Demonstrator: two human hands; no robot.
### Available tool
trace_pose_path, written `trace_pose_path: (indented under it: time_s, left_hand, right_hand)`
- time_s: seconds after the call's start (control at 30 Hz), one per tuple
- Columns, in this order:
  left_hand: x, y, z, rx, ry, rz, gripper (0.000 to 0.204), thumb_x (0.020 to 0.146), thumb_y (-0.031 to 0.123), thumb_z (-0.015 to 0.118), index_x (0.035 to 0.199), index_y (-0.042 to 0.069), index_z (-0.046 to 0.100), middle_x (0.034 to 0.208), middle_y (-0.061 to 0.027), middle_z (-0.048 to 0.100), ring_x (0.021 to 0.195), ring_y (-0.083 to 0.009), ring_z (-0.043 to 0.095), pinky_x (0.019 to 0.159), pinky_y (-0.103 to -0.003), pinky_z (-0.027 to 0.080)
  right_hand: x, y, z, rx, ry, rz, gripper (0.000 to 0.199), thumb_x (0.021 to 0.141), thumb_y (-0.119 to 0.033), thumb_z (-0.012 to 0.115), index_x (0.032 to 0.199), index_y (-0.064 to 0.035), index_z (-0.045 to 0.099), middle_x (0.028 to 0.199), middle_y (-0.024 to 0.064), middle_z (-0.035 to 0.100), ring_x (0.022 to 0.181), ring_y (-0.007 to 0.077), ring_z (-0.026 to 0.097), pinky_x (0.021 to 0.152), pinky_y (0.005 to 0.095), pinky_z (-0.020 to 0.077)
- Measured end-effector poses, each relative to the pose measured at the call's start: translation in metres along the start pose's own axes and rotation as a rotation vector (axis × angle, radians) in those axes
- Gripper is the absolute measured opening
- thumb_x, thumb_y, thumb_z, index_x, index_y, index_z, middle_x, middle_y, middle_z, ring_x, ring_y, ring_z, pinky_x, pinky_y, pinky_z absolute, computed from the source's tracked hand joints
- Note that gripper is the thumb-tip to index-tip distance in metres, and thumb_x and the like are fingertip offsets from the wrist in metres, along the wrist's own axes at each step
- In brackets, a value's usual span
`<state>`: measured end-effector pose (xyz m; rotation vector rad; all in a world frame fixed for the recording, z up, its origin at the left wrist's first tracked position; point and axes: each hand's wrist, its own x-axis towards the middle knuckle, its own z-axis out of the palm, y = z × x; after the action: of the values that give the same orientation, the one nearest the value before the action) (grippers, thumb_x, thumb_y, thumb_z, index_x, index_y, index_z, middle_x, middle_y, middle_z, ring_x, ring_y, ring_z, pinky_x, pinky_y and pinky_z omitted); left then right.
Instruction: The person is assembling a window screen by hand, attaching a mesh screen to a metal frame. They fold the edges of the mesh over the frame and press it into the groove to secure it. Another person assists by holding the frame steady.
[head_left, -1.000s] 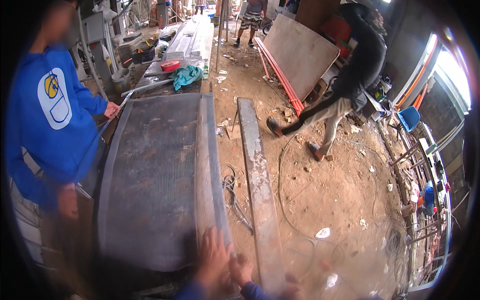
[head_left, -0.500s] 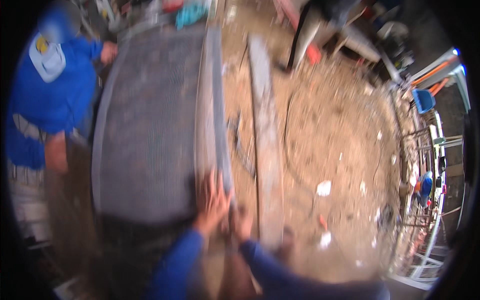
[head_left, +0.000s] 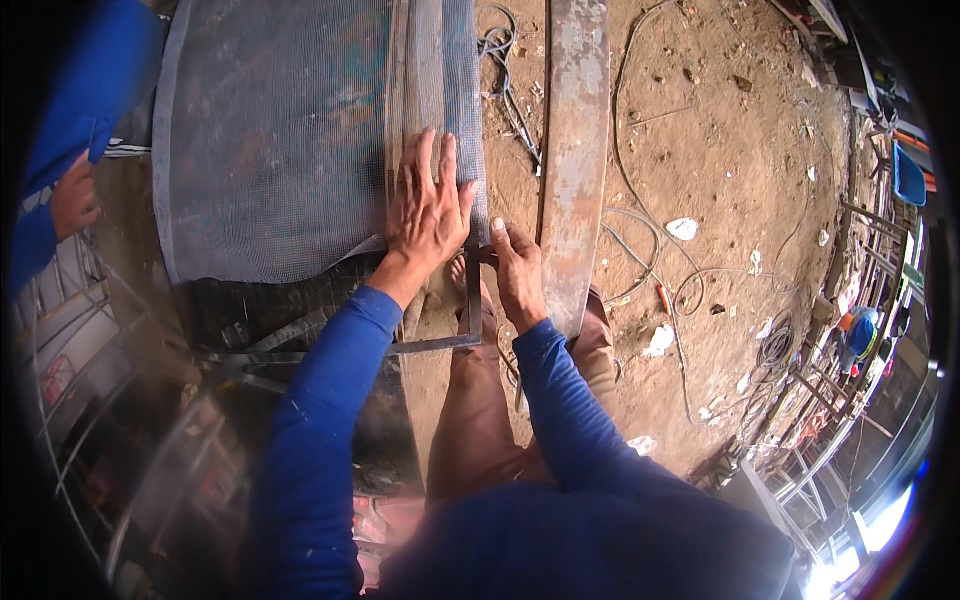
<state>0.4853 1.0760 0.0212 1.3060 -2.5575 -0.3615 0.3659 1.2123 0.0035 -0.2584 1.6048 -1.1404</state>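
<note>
Left hand (head_left: 430, 215) stays on the mesh (head_left: 280, 140), dark frame corner (head_left: 473, 339) now showing.

One wire-mesh sheet (head_left: 290, 150). Two bare hands of the wearer: one left hand (head_left: 430, 215) on the right margin of the mesh sheet, one right hand (head_left: 518, 275) just beside its near right corner. One co-worker's hand (head_left: 75, 197), left of the mesh sheet. One corner of a dark metal frame (head_left: 474, 338), on the near side of the mesh sheet. Two blue sleeves (head_left: 325, 400) and two trouser legs (head_left: 475, 400), nearer than the mesh sheet. One rust-patched steel bar (head_left: 575, 150), right of the mesh sheet. Farther right of it, at least three larger white scraps (head_left: 682, 229) and one cable coil (head_left: 776, 345).
</note>
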Motion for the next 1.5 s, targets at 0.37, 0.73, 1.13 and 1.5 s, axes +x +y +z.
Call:
trace_pose_path:
  time_s: [0.37, 0.73, 1.13, 1.5]
  left_hand:
    - [0.0, -0.003, 0.008, 0.022, -0.05, -0.006, 0.078, 0.113, 0.042, 0.06, 0.169, -0.006, 0.037, 0.176, -0.0282, 0.027, 0.156, -0.0524, 0.04, 0.127, -0.062, 0.038]
    - [0.0, -0.003, 0.009, 0.024, -0.041, -0.015, 0.078, 0.114, 0.046, 0.058, 0.172, -0.001, 0.035, 0.175, -0.0265, 0.029, 0.146, -0.0533, 0.047, 0.125, -0.062, 0.041]
    - [0.004, -0.001, 0.005, -0.003, -0.026, -0.009, 0.075, 0.114, 0.044, 0.057, 0.169, -0.003, 0.038, 0.173, -0.0267, 0.031, 0.146, -0.0537, 0.047, 0.124, -0.062, 0.041]
    - [0.003, -0.002, 0.005, 0.02, -0.019, 0.001, 0.076, 0.114, 0.044, 0.058, 0.17, -0.003, 0.037, 0.173, -0.0276, 0.031, 0.149, -0.0533, 0.045, 0.125, -0.062, 0.04]
  right_hand:
    - [0.001, 0.018, 0.005, -0.167, -0.016, -0.013, 0.055, 0.104, -0.042, 0.082, 0.134, 0.0023, 0.069, 0.111, 0.0168, 0.08, 0.1, 0.0216, 0.075, 0.088, 0.0387, 0.0594]
    - [-0.007, 0.008, 0.027, -0.41, 0.007, 0.1, 0.067, 0.112, -0.038, 0.068, 0.154, 0.0124, 0.054, 0.13, 0.033, 0.075, 0.121, 0.0402, 0.075, 0.105, 0.047, 0.0562]
    - [-0.007, 0.013, 0.005, -0.028, -0.159, 0.15, 0.034, 0.109, -0.023, 0.073, 0.13, 0.0043, 0.073, 0.109, 0.0048, 0.078, 0.094, 0.0103, 0.07, 0.086, 0.0289, 0.0587]
    - [-0.011, 0.016, -0.001, 0.21, -0.167, 0.067, 0.049, 0.11, -0.039, 0.074, 0.132, 0.0048, 0.077, 0.106, 0.0068, 0.082, 0.094, 0.0161, 0.074, 0.089, 0.0346, 0.059]
